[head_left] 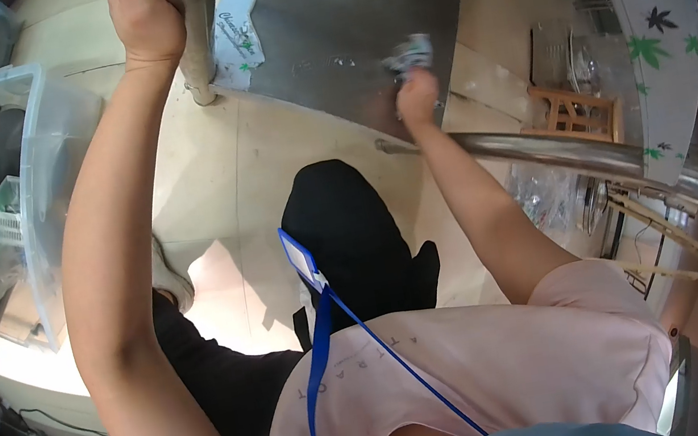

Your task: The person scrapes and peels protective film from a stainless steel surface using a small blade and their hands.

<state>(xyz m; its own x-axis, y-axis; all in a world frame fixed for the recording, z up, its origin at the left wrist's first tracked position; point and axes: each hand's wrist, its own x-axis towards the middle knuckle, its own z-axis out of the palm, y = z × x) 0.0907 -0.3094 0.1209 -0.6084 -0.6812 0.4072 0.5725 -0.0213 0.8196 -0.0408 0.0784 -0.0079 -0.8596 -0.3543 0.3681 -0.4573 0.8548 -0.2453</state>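
Note:
My left hand (147,23) is closed round an upright metal post (199,42) at the top left. Lower right of it, my right hand (419,97) grips a crumpled whitish wad (411,53) with dark and greenish marks; whether it is cloth or paper I cannot tell. This hand and the wad are over a grey metal shelf panel (311,25), apparently against its surface. Torn white patterned liner (237,41) with green leaves and lettering still covers the panel's left and top edges. Small white scraps (344,63) dot the bare metal.
A clear plastic bin (35,111) with dark items stands at the left. On the right, a metal rail (555,146) runs below my right forearm, near a leaf-patterned white sheet (665,35). A wooden stool-like frame (575,112) and plastic bags (539,194) lie beyond.

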